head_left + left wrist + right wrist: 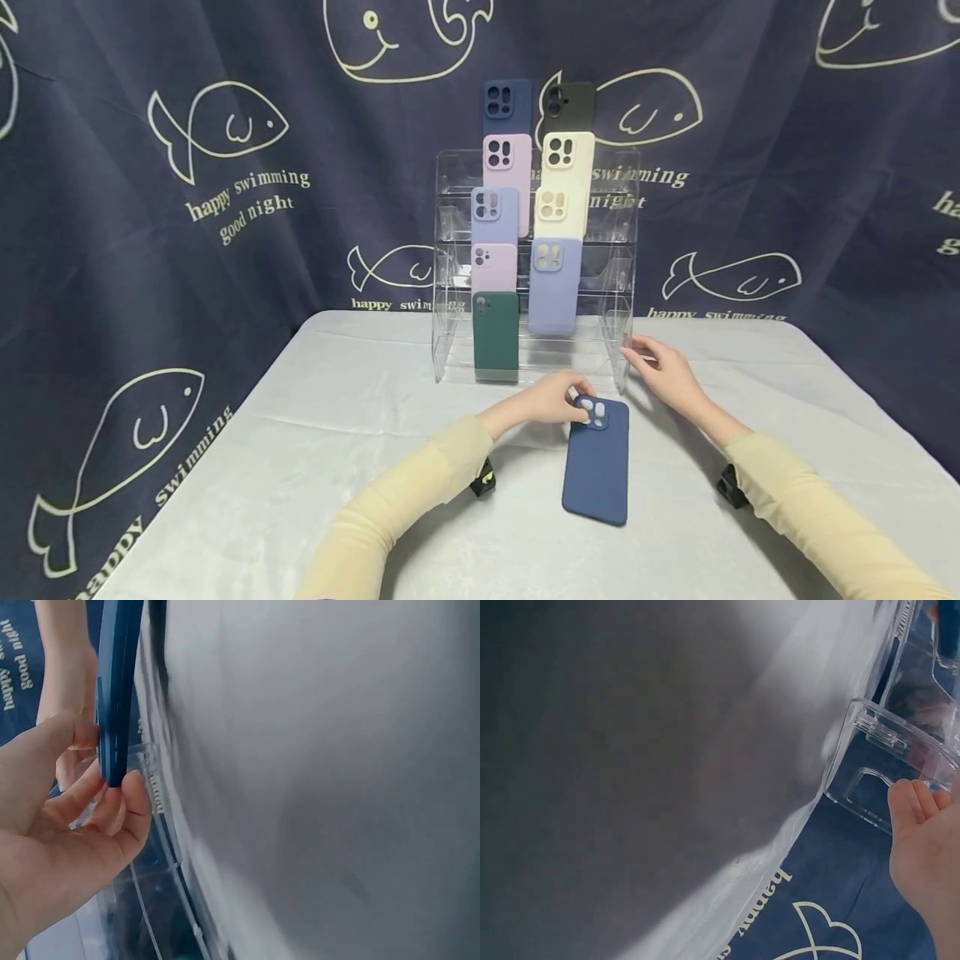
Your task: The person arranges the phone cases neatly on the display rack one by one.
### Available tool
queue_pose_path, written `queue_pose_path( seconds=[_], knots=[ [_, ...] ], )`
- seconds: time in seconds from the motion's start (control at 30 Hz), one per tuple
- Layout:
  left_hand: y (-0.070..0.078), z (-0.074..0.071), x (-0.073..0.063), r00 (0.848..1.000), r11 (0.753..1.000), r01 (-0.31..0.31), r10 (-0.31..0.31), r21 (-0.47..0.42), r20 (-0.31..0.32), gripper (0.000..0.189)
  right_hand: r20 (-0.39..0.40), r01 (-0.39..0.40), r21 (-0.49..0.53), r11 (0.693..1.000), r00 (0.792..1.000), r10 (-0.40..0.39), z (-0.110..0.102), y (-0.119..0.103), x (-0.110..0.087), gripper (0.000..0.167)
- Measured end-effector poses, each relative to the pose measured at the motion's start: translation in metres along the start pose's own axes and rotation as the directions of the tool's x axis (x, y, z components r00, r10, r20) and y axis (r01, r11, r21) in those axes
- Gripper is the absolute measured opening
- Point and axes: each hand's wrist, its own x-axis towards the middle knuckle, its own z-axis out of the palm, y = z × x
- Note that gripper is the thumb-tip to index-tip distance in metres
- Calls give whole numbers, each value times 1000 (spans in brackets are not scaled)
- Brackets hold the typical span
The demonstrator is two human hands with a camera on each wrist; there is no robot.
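A navy blue phone case point(596, 475) with a camera cutout at its top is pinched at that end by my left hand point(553, 398). In the left wrist view the phone case point(118, 682) shows edge-on, with the thumb on one side and fingers on the other. My right hand point(667, 375) is at the right side of a clear tiered display stand point(630, 250). From the right wrist, the fingertips of that hand point(922, 847) lie against the stand's clear side panel point(840, 761); its thumb is hidden there.
Two columns of phone cases stand on the tiers, among them a green case point(496, 337) at lower left and a periwinkle case point(553, 296) at right. White cloth point(300, 467) covers the table. Behind hangs a dark blue fish-print curtain point(360, 150).
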Motion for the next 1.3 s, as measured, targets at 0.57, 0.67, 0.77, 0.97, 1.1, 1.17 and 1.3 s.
queue_pose_path(
  seconds=[0.57, 0.67, 0.77, 0.97, 1.1, 1.17, 1.3],
  knots=[
    [-4, -43, -15, 939, 996, 0, -31, -91, -343, 36, -8, 10, 0, 1000, 1000, -10, 0, 2, 2, 39],
    [-2, -55, -15, 906, 993, -29, -23, -116, -422, 37, -20, 16, -1, 1000, 1000, -16, 0, 2, 2, 38],
    [-1, -69, -17, 876, 991, -39, -27, -128, -482, 37, -26, 23, 4, 1000, 999, -23, 2, 1, 2, 36],
    [3, -97, -11, 819, 995, -52, -4, -82, -574, 39, -9, 24, 11, 1000, 1000, -24, 2, 0, 0, 37],
    [6, -111, -5, 778, 997, -69, 25, -45, -628, 39, -7, 17, 18, 1000, 1000, -17, 2, 2, -1, 38],
    [7, -115, -1, 756, 996, -83, 41, -34, -653, 38, -9, 16, 22, 1000, 1000, -16, 2, 2, -1, 38],
    [7, -112, 6, 727, 996, -91, 68, 2, -683, 37, -2, 21, 24, 999, 1000, -21, 2, 3, 0, 38]
  ],
)
